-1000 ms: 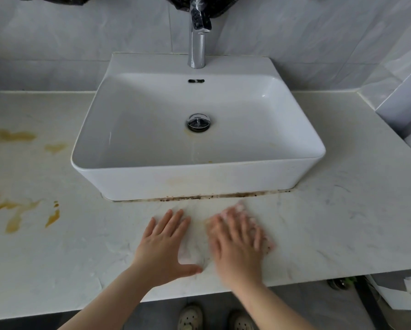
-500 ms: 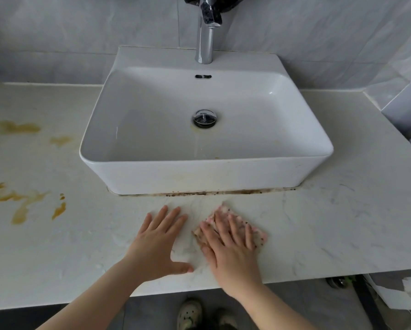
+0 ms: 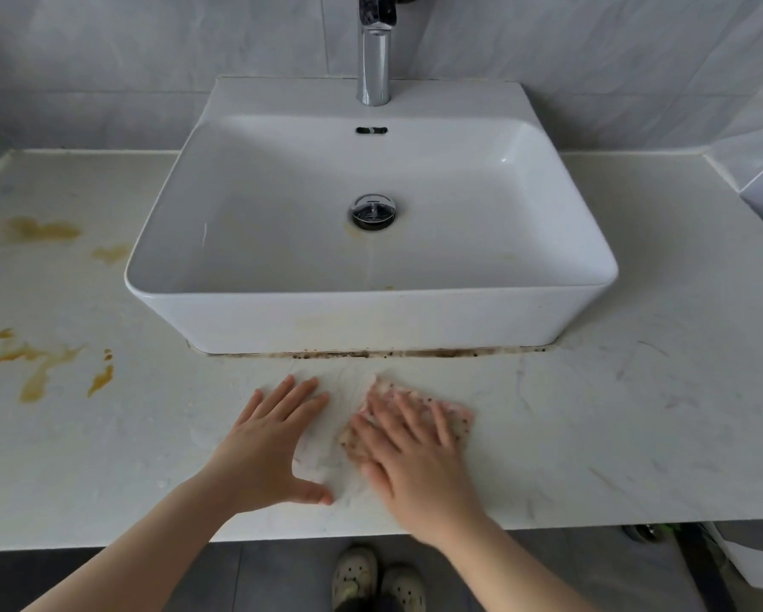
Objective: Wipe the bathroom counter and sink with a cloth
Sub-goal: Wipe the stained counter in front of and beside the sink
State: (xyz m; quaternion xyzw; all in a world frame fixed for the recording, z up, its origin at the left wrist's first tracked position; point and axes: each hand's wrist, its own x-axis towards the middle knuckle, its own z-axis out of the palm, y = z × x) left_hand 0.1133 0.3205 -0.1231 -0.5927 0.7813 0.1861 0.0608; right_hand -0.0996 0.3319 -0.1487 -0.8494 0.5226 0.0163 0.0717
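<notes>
We've got both hands down on the bench [image 3: 635,413], in front of the sink [image 3: 370,322]. Our right hand [image 3: 410,452] lies flat on the cloth [image 3: 460,424], fingers straight and spread, palm pressing it to the bench top; no curl in the grip, nothing pinched. The cloth is pinkish w/ dark specks, bunched under the fingers, showing past the fingertips and at the thumb side. It sits near the bench's front edge, slightly right of the sink's centre and apart from the sink's base. The hand and cloth look a bit blurred.

Our left hand [image 3: 269,439] rests just beside it, palm flat on bare bench, fingers straight and together, thumb out toward the right hand; grip open, holding nothing. The two hands are close but not touching.

Along the sink's base runs a dark grime line [image 3: 392,354]. Orange-brown stains [image 3: 39,362] mark the bench far left, w/ more patches further back on the same side. In the basin, the chrome drain [image 3: 374,211] has a faint yellowish trace below it. A chrome faucet [image 3: 374,59] stands at the back, centre. Below the bench edge we see our shoes [image 3: 377,576] on a grey floor.
</notes>
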